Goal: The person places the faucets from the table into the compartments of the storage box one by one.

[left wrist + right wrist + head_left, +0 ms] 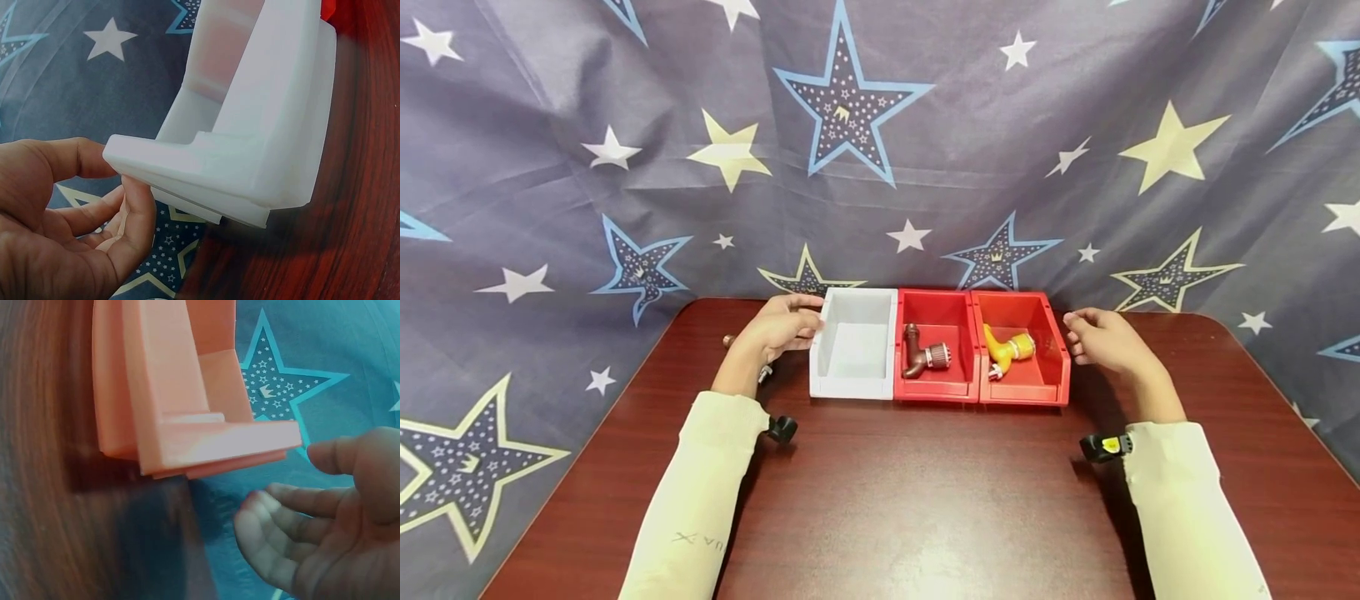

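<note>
White bin (852, 387) sits at the red bin's (936, 391) left, its corner pinched by the left hand (781, 327); the right hand (1107, 338), loosely curled, hovers beside the orange bin (1022, 394) on the red bin's right.

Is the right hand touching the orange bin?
Apart: the right wrist view shows patterned cloth between the right hand and the orange bin.

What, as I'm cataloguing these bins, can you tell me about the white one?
The open-topped white bin looks like plastic, with rimmed walls; nothing shows inside. It sits upright on the table at the row's left end in the head view, seemingly against the red middle bin. The left grip pinches its outer edge.
</note>
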Demonstrator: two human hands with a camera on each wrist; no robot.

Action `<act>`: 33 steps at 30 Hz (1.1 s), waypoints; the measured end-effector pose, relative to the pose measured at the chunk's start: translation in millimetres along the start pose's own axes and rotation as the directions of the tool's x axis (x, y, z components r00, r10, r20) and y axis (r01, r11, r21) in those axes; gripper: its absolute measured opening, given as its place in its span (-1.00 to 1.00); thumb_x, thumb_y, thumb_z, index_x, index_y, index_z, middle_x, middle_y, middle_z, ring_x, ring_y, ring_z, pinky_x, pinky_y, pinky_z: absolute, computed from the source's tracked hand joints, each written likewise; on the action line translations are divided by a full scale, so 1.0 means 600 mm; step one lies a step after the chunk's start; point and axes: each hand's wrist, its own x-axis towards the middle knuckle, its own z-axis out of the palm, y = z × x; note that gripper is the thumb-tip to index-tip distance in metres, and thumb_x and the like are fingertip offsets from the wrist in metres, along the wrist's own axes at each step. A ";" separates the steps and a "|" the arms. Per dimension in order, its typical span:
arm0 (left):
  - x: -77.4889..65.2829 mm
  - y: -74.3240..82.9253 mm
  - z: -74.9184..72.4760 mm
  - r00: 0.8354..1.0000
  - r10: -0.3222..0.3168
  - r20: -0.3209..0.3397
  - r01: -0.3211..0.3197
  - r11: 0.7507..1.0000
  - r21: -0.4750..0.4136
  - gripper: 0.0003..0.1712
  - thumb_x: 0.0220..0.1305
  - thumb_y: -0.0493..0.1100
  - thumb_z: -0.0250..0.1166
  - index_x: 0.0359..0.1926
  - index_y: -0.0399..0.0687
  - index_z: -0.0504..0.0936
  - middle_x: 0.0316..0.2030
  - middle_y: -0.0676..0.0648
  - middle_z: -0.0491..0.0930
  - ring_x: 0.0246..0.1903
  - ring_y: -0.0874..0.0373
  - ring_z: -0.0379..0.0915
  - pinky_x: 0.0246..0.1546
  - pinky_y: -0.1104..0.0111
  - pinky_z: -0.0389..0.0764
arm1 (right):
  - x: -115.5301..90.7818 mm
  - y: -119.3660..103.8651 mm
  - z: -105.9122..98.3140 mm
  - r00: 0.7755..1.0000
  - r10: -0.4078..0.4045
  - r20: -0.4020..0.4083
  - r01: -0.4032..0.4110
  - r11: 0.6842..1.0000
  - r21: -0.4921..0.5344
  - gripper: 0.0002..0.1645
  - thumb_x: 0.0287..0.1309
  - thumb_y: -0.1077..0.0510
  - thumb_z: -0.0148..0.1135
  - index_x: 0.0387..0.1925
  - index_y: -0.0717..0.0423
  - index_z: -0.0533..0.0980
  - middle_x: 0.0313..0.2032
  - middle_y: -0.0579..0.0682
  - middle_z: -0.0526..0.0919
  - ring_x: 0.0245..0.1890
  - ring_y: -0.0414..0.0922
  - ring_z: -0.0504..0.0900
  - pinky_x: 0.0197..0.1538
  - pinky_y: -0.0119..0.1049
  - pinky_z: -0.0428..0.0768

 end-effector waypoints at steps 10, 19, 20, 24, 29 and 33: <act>0.000 0.001 0.000 1.000 -0.006 -0.002 0.006 1.000 0.001 -0.33 0.35 -0.36 0.19 0.45 -0.28 0.29 -0.08 -0.23 0.59 -0.35 0.20 0.60 -0.21 0.30 0.67 | 0.008 0.013 0.002 0.993 0.076 0.086 -0.102 0.931 0.350 -0.46 0.60 0.14 -0.20 0.34 0.50 0.24 -0.31 -0.10 0.66 -0.33 -0.25 0.63 -0.18 -0.32 0.70; 0.003 -0.001 -0.001 1.000 -0.006 0.004 0.006 1.000 0.001 -0.33 0.35 -0.36 0.20 0.46 -0.28 0.28 -0.18 -0.14 0.61 -0.38 0.22 0.59 -0.19 0.28 0.67 | 0.007 0.013 0.002 0.992 0.082 0.100 -0.119 0.879 0.461 -0.51 0.55 0.22 -0.05 0.30 0.54 0.29 -0.32 -0.09 0.73 -0.39 -0.25 0.67 -0.22 -0.35 0.69; 0.003 -0.001 -0.001 1.000 -0.005 0.005 0.005 1.000 0.002 -0.33 0.35 -0.36 0.20 0.46 -0.28 0.28 -0.18 -0.14 0.61 -0.38 0.22 0.59 -0.19 0.28 0.67 | 0.007 0.014 0.003 0.992 0.076 0.098 -0.114 0.876 0.469 -0.50 0.53 0.26 -0.04 0.30 0.57 0.28 -0.32 -0.09 0.73 -0.40 -0.25 0.66 -0.23 -0.37 0.69; 0.003 -0.002 -0.001 1.000 -0.002 0.003 0.002 1.000 0.010 -0.33 0.35 -0.35 0.20 0.46 -0.28 0.29 -0.12 -0.18 0.59 -0.36 0.21 0.59 -0.18 0.27 0.67 | 0.006 0.014 0.004 0.993 0.075 0.095 -0.112 0.866 0.488 -0.51 0.48 0.35 -0.01 0.29 0.64 0.27 -0.37 -0.09 0.72 -0.46 -0.26 0.63 -0.28 -0.41 0.67; 0.002 -0.001 0.000 1.000 0.004 -0.001 -0.004 1.000 0.015 -0.34 0.34 -0.35 0.20 0.45 -0.28 0.30 -0.14 -0.17 0.60 -0.36 0.21 0.59 -0.19 0.29 0.67 | 0.007 0.016 0.003 0.991 0.101 0.085 -0.130 0.865 0.484 -0.53 0.46 0.37 0.02 0.27 0.62 0.32 -0.36 -0.10 0.73 -0.46 -0.26 0.63 -0.28 -0.42 0.67; 0.002 0.000 0.001 1.000 0.010 -0.002 -0.010 1.000 0.015 -0.34 0.33 -0.36 0.19 0.44 -0.30 0.30 -0.24 -0.09 0.59 -0.39 0.23 0.57 -0.24 0.33 0.67 | 0.008 0.018 0.001 0.991 0.115 0.072 -0.135 0.865 0.483 -0.56 0.44 0.37 0.07 0.24 0.58 0.36 -0.37 -0.11 0.73 -0.46 -0.26 0.64 -0.28 -0.42 0.67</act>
